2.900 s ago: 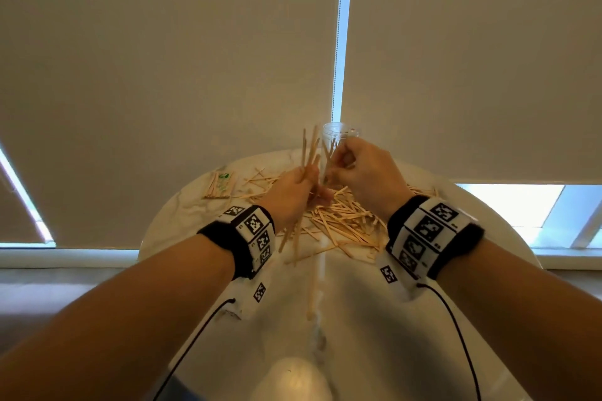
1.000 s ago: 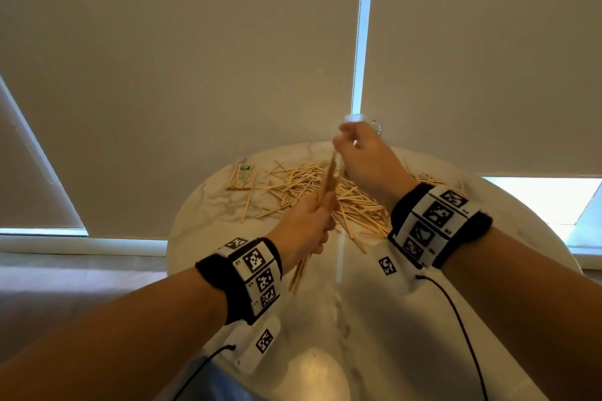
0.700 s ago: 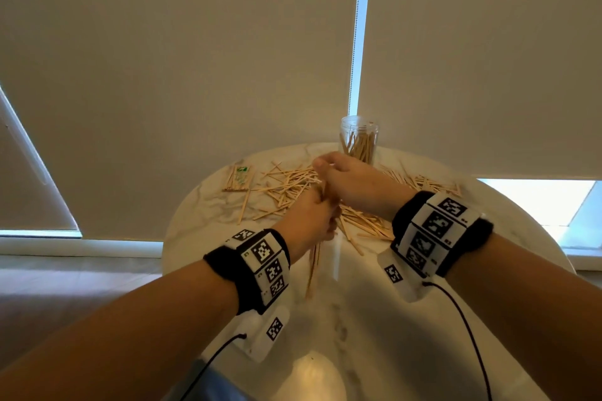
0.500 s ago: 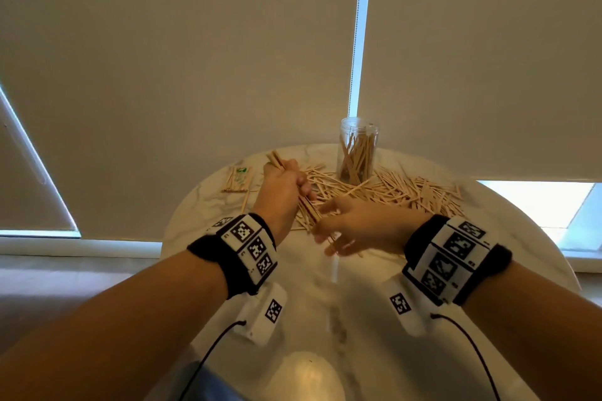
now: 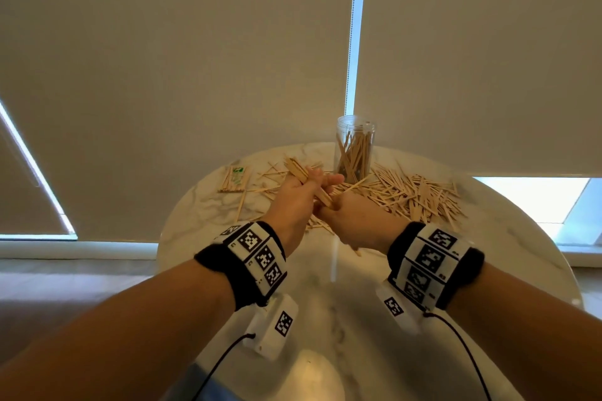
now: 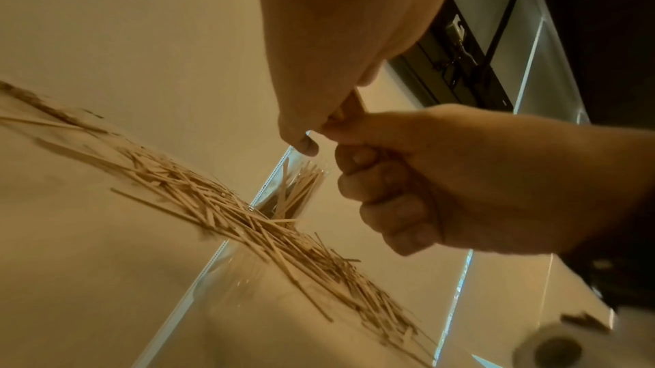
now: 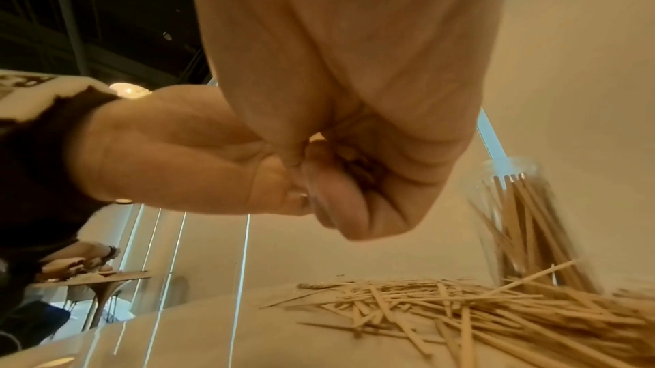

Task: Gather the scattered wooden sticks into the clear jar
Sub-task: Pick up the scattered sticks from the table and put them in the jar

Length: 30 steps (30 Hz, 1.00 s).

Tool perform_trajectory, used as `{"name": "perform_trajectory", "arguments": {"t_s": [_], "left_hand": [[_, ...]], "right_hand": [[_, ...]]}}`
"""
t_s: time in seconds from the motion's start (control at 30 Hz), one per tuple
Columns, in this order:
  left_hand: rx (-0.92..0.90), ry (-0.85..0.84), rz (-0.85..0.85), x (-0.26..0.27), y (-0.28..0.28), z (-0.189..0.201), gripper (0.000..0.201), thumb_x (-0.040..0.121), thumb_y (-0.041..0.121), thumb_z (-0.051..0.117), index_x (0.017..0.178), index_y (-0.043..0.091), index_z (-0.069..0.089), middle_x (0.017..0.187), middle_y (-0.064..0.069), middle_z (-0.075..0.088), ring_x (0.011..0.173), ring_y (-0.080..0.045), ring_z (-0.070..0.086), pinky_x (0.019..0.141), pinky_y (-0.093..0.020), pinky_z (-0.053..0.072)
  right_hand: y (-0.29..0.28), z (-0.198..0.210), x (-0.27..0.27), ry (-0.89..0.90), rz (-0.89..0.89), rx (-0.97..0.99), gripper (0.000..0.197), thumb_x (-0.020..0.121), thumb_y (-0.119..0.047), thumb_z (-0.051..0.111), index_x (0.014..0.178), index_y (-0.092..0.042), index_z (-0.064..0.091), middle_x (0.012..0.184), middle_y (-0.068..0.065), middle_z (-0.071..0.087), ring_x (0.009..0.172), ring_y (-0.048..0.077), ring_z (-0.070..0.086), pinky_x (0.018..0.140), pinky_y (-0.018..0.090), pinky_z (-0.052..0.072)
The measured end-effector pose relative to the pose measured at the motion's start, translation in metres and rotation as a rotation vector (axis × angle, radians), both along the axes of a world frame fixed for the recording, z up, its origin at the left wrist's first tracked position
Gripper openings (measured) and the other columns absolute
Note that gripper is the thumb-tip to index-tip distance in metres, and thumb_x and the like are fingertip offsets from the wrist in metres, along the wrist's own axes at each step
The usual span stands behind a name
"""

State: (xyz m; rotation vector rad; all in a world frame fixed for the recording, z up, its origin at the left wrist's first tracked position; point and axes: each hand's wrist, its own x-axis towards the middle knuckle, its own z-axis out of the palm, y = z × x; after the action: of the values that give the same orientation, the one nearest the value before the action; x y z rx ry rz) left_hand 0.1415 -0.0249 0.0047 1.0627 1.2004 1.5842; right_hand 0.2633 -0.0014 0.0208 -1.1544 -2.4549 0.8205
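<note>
Our left hand [image 5: 294, 202] has its grip closed round a bundle of thin pale wooden sticks [image 5: 306, 181], and our right hand [image 5: 353, 221] is curled tight on the bundle's near end. Just beyond both hands stands the clear cylindrical plastic jar [image 5: 355, 148], upright and partly filled, with loose sticks [image 5: 413, 194] strewn on the round white marble tabletop [image 5: 342, 303] around its base.

We see a round, pale marbled surface [image 5: 508, 257] before two beige roller blinds [image 5: 163, 75], with a bright strip of window and a beaded cord [image 5: 350, 42] between them. Near the surface's far left edge lies a small paper packet with a green mark [image 5: 235, 177]. Wood-toned floor [image 5: 65, 283] shows at the left. In the right wrist view, a distant table [image 7: 102, 278] stands in the background.
</note>
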Motion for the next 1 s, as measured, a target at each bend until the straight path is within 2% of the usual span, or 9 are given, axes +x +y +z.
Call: {"name": "perform_trajectory", "arguments": {"t_s": [0.1,0.2,0.3,0.4,0.47,0.53,0.67,0.8,1.0], "left_hand": [[-0.044,-0.111,0.12,-0.009,0.004,0.012,0.069,0.083,0.059,0.067,0.129,0.011,0.048,0.108,-0.007,0.073,0.097,-0.02,0.07,0.09,-0.045,0.057],[-0.119,-0.197,0.185,-0.023,0.005,0.03,0.073,0.079,0.079,0.053,0.127,0.024,0.049,0.109,-0.008,0.072,0.097,-0.025,0.071,0.088,-0.048,0.057],[-0.243,-0.104,0.01,-0.014,0.004,0.034,0.067,0.099,0.064,0.03,0.116,0.009,0.064,0.1,-0.012,0.076,0.089,-0.027,0.073,0.087,-0.045,0.058],[-0.308,-0.014,-0.067,0.0,0.007,0.028,0.061,0.106,0.049,0.028,0.1,0.003,0.068,0.096,-0.017,0.076,0.086,-0.028,0.073,0.084,-0.044,0.059],[-0.31,0.128,-0.06,0.0,0.011,0.026,0.05,0.103,0.046,0.042,0.097,0.004,0.069,0.096,-0.015,0.076,0.081,-0.025,0.073,0.078,-0.039,0.06],[-0.27,0.438,-0.03,-0.004,0.014,0.022,0.049,0.093,0.055,0.058,0.092,0.007,0.073,0.09,-0.011,0.077,0.065,-0.016,0.07,0.06,-0.03,0.058],[-0.199,0.799,0.037,-0.003,0.022,0.015,0.053,0.086,0.066,0.059,0.064,0.02,0.072,0.063,0.001,0.073,0.035,-0.002,0.047,0.044,-0.016,0.037],[-0.242,0.706,0.183,-0.006,0.036,0.01,0.046,0.09,0.052,0.063,0.064,0.015,0.069,0.053,0.003,0.063,0.04,-0.009,0.049,0.052,-0.024,0.041],[-0.243,0.418,0.257,-0.003,0.062,0.004,0.04,0.081,0.047,0.053,0.065,0.011,0.062,0.059,-0.01,0.059,0.054,-0.027,0.049,0.06,-0.04,0.042]], "right_hand": [[0.009,-0.008,0.01,-0.091,-0.063,0.045,0.042,0.103,-0.038,0.044,0.07,-0.014,0.054,0.06,0.002,0.051,0.054,0.018,0.048,0.055,0.032,0.041],[0.011,-0.009,0.018,-0.214,-0.089,0.085,0.039,0.103,-0.04,0.043,0.078,-0.015,0.058,0.068,0.002,0.056,0.063,0.018,0.053,0.057,0.029,0.041],[0.007,-0.004,0.018,-0.26,-0.063,0.168,0.031,0.102,-0.035,0.044,0.086,-0.014,0.06,0.076,0.003,0.059,0.072,0.021,0.058,0.06,0.029,0.043],[0.007,-0.001,0.015,-0.27,-0.033,0.25,0.018,0.099,-0.028,0.049,0.099,-0.014,0.061,0.086,0.005,0.064,0.081,0.024,0.063,0.07,0.033,0.05],[0.013,-0.004,0.02,-0.27,-0.108,0.199,0.023,0.095,-0.036,0.054,0.098,-0.016,0.065,0.085,0.004,0.066,0.079,0.024,0.064,0.072,0.035,0.053],[0.02,-0.006,0.025,-0.306,-0.171,0.174,0.029,0.092,-0.044,0.059,0.094,-0.016,0.068,0.084,0.005,0.067,0.078,0.023,0.064,0.071,0.036,0.053],[0.029,-0.001,0.029,-0.317,-0.173,0.152,0.031,0.089,-0.046,0.068,0.099,-0.017,0.072,0.086,0.002,0.068,0.078,0.017,0.063,0.068,0.031,0.052],[0.035,0.0,0.034,-0.227,-0.159,0.268,0.037,0.083,-0.057,0.07,0.097,-0.023,0.069,0.081,-0.004,0.066,0.072,0.012,0.059,0.059,0.025,0.042],[0.04,-0.003,0.036,-0.132,-0.125,0.555,0.048,0.091,-0.069,0.044,0.099,-0.024,0.057,0.071,-0.007,0.06,0.065,0.012,0.057,0.059,0.027,0.047]]}}
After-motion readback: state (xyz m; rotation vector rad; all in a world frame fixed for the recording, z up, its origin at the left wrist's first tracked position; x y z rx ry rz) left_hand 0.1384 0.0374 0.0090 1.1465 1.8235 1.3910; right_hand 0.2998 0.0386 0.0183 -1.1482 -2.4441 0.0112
